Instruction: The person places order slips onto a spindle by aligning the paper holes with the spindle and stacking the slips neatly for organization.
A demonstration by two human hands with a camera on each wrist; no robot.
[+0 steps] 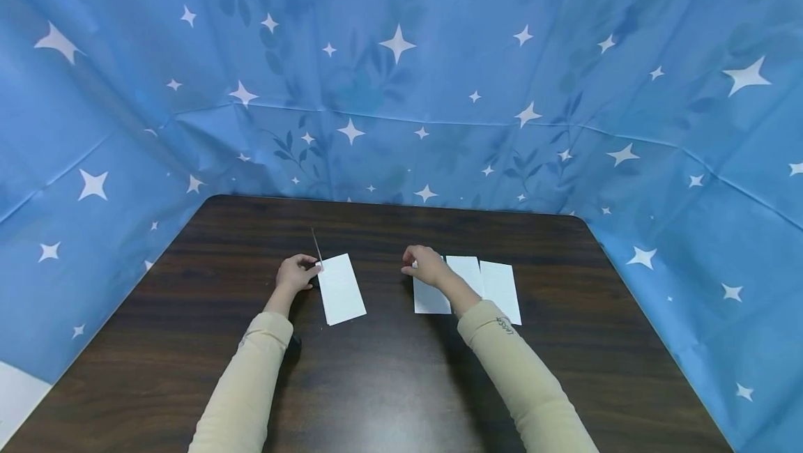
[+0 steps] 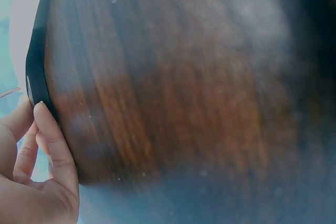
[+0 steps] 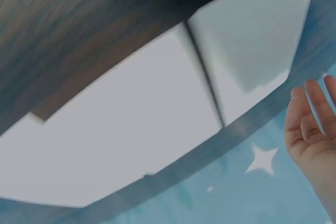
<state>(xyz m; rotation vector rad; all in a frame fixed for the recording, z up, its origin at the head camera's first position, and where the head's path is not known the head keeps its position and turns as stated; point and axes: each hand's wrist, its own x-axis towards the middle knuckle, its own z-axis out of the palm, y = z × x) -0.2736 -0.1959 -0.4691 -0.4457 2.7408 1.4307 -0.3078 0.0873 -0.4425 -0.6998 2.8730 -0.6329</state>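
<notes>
My left hand (image 1: pixel 295 274) is beside the left edge of a white rectangular card (image 1: pixel 342 291) on the table. Its fingers pinch a thin pale strip (image 1: pixel 316 242), which rises past the card's upper left corner; its kind cannot be told. In the left wrist view the fingers of the left hand (image 2: pixel 44 166) meet near a dark band (image 2: pixel 38 51). My right hand (image 1: pixel 426 266) hovers at the leftmost (image 1: pixel 430 298) of several white cards in a row. In the right wrist view the right hand (image 3: pixel 315 135) has loosely bent fingers and holds nothing.
Next to that leftmost card lie a middle white card (image 1: pixel 464 272) and a right one (image 1: pixel 500 293), slightly turned. All rest on a dark wooden table (image 1: pixel 376 369) with rounded far corners. Behind it hangs a blue star-patterned curtain (image 1: pixel 401 90).
</notes>
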